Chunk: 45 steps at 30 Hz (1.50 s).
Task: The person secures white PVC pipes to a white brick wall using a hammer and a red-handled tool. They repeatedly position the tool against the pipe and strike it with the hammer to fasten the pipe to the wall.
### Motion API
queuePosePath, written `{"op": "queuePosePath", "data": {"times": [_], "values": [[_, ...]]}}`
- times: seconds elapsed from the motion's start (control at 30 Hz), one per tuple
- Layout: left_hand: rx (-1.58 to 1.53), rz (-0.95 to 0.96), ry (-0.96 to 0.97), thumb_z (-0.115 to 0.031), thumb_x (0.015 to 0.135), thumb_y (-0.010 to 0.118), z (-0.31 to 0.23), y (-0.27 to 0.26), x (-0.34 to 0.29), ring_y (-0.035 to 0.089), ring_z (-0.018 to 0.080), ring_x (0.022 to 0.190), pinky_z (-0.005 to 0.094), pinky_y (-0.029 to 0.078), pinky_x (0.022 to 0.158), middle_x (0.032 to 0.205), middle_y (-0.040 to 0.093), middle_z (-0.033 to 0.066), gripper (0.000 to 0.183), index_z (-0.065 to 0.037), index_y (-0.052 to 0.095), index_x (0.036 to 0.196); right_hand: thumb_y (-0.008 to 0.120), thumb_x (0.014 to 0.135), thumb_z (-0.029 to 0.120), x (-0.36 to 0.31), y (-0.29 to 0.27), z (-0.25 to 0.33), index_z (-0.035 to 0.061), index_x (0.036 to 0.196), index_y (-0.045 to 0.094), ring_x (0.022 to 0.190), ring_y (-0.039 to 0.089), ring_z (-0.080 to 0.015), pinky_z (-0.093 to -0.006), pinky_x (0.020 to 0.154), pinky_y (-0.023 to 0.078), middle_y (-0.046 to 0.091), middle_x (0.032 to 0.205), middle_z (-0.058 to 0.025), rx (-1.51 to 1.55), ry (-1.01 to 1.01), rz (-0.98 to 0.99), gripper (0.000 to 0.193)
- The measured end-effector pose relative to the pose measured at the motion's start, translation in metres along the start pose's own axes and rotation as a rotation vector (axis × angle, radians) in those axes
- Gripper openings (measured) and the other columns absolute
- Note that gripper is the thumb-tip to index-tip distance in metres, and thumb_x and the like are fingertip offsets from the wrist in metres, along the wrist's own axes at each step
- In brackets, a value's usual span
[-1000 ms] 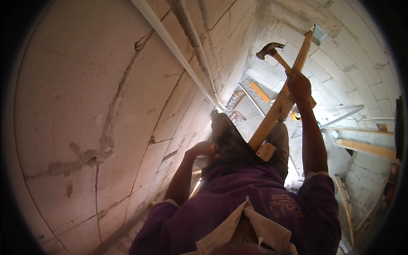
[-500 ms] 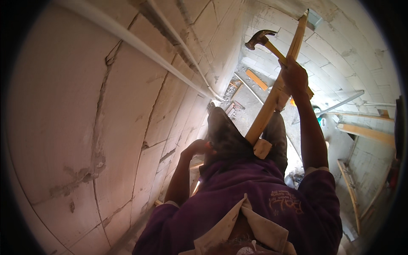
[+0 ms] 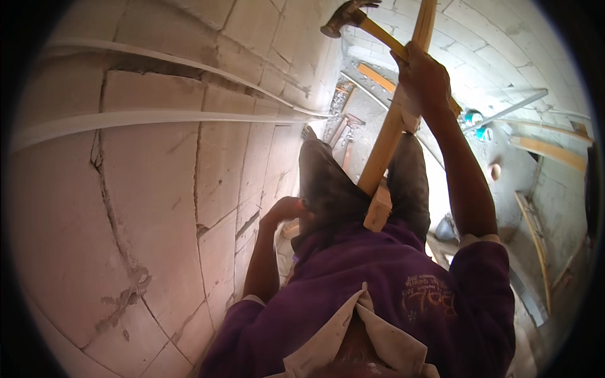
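My right hand (image 3: 425, 79) is closed around the yellow handle of a claw hammer (image 3: 382, 35). Its dark metal head points up and left. Behind that hand runs a long wooden beam (image 3: 383, 148), slanting from between my thighs toward the far wall. A short wood block (image 3: 379, 208) sits at the beam's near end, close to my waist. Another small wood piece (image 3: 411, 120) shows just under my right hand. My left hand (image 3: 287, 210) rests at my left hip against the dark trousers; its fingers are mostly hidden there.
A pale block wall (image 3: 164, 189) with pipes (image 3: 208, 117) rises close on my left. Wood offcuts (image 3: 377, 77) and debris lie on the floor ahead. To the right are a metal bar (image 3: 510, 110), teal-and-white containers (image 3: 482, 133), a plank (image 3: 548, 153) and a thin wood strip (image 3: 535, 246).
My right hand and the hammer sit higher and slightly left in the picture. The near wood block has turned to a steeper slant. The view has shifted; my left hand stays at my hip.
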State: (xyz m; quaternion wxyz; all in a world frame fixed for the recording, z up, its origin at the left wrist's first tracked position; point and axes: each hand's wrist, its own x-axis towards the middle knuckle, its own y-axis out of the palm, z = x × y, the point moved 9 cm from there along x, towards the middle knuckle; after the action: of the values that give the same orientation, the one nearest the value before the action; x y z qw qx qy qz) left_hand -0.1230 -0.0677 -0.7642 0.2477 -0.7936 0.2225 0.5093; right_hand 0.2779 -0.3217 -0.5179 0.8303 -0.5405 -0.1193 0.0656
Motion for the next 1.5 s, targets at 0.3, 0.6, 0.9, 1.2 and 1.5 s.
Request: {"op": "queuePosePath", "data": {"times": [0.3,0.6,0.9,1.2,1.5], "values": [[-0.027,0.034,0.013,-0.035,0.072,0.091,-0.020,-0.009,-0.006,0.065,0.0151,0.085,0.0332,0.051,0.080,0.091,0.074,0.0042,0.042,-0.007,0.076,0.099,0.057,0.101,0.035,0.007,0.004,-0.001,0.0066,0.099,0.056,0.076,0.070,-0.0405,-0.0521,0.071,0.055,0.070,0.080,-0.0181,0.006,-0.003,0.014,0.029],[0.266,-0.042,0.207,-0.071,0.072,0.077,0.010,0.006,0.023,0.070,0.0277,0.087,0.0402,0.052,0.081,0.090,0.075,0.0143,0.068,-0.007,0.077,0.097,0.057,0.101,0.034,0.000,0.005,-0.005,0.0072,0.097,0.056,0.080,0.070,-0.0422,-0.0541,0.071,0.054,0.069,0.081,-0.0192,-0.010,0.076,0.052,0.027],[0.167,-0.052,0.085,-0.060,0.080,0.076,0.004,0.006,0.007,0.059,0.0157,0.065,0.0313,0.049,0.057,0.074,0.065,0.0042,0.051,-0.011,0.073,0.091,0.060,0.100,0.031,-0.002,0.000,-0.008,0.0055,0.097,0.055,0.079,0.071,-0.0410,-0.0527,0.068,0.055,0.070,0.084,-0.0187,0.038,0.015,-0.035,0.026],[0.154,-0.038,-0.017,-0.066,0.076,0.077,-0.006,-0.003,-0.001,0.058,0.0187,0.064,0.0364,0.049,0.055,0.075,0.063,0.0054,0.056,-0.013,0.072,0.093,0.064,0.096,0.026,-0.001,0.002,-0.022,0.0056,0.096,0.058,0.077,0.072,-0.0399,-0.0521,0.069,0.057,0.070,0.078,-0.0188,0.070,-0.004,-0.117,0.022],[0.346,-0.065,0.206,-0.061,0.082,0.075,0.018,0.008,0.012,0.066,0.0162,0.074,0.0340,0.052,0.068,0.081,0.072,0.0037,0.054,-0.009,0.078,0.096,0.055,0.100,0.028,-0.004,0.010,-0.002,0.0072,0.098,0.057,0.087,0.071,-0.0397,-0.0521,0.077,0.056,0.071,0.089,-0.0192,0.104,0.028,-0.030,0.021]]}}
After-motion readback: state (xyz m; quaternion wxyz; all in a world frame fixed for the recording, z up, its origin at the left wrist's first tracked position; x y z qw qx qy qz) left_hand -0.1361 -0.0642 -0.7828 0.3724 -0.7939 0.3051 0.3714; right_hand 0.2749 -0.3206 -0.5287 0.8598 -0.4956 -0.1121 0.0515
